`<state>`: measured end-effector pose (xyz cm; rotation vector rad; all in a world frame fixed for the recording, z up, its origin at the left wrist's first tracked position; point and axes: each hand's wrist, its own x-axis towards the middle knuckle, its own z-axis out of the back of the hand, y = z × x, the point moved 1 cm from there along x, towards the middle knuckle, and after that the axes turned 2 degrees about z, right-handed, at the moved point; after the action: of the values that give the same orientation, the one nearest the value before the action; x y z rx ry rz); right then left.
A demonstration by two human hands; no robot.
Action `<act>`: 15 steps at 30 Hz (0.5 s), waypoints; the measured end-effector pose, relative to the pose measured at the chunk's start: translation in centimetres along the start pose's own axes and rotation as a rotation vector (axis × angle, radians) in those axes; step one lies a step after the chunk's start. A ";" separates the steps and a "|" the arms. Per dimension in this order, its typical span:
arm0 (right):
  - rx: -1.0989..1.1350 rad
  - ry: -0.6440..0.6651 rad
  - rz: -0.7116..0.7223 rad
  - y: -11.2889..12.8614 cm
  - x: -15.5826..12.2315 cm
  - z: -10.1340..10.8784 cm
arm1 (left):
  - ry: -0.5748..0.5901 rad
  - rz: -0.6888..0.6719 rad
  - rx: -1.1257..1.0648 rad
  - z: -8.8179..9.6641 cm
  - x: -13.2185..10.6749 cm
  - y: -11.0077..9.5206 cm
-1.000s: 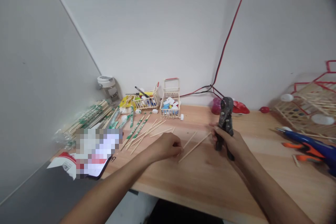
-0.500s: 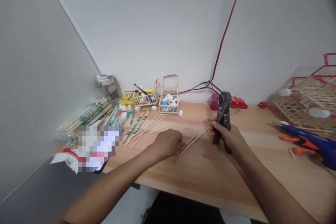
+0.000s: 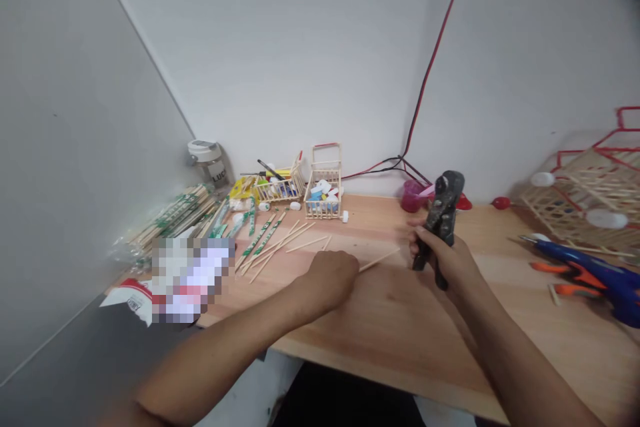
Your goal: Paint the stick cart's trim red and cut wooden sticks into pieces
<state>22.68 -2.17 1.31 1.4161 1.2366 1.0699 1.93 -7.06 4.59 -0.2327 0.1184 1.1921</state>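
My left hand (image 3: 334,278) is low over the table, its fingers curled and mostly turned out of sight. From under it a thin wooden stick (image 3: 380,259) extends to the right, one end hidden by the fingers. My right hand (image 3: 440,253) grips a pair of dark, worn pliers (image 3: 443,207) by the handles, with the head pointing up. The pliers are apart from the stick's free end. Left of my left hand, several loose sticks (image 3: 280,247) lie crossed on the wood.
Two small stick-built carts stand behind, one (image 3: 324,197) full of coloured pieces. Bundled packaged sticks (image 3: 170,220) and a lidded jar (image 3: 209,163) are on the left. On the right lie a blue glue gun (image 3: 585,267) and a larger stick structure (image 3: 575,193). A pink cup (image 3: 411,195) stands by the wall.
My left hand has shifted slightly right and down over the sticks, covering more of them. My right hand has moved a little right with the pliers, baring the pink cup.
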 end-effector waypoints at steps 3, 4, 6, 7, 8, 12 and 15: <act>0.044 -0.029 0.047 0.4 0.4 0.5 | -0.028 0.015 -0.203 0.5 0.1 1.8; 0.060 -0.029 0.055 0.4 0.5 0.6 | -0.024 0.008 -0.329 0.7 0.2 2.4; 0.087 -0.010 0.068 0.4 0.5 0.5 | 0.074 -0.023 -0.662 0.7 0.5 3.4; 0.092 0.004 0.078 0.4 0.4 0.4 | 0.139 -0.043 -0.838 0.6 0.7 3.6; 0.091 0.023 0.088 0.4 0.3 0.2 | 0.198 -0.063 -0.999 0.5 0.9 3.7; 0.059 0.106 0.146 0.3 -0.4 -0.7 | 0.255 -0.157 -1.341 -0.4 1.5 3.0; 0.052 0.137 0.223 0.7 -0.8 -1.0 | 0.304 -0.214 -1.391 -1.2 1.6 2.1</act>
<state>21.71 -2.92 2.16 1.5698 1.2315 1.3131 0.59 -5.20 2.80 -1.5977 -0.4915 0.8390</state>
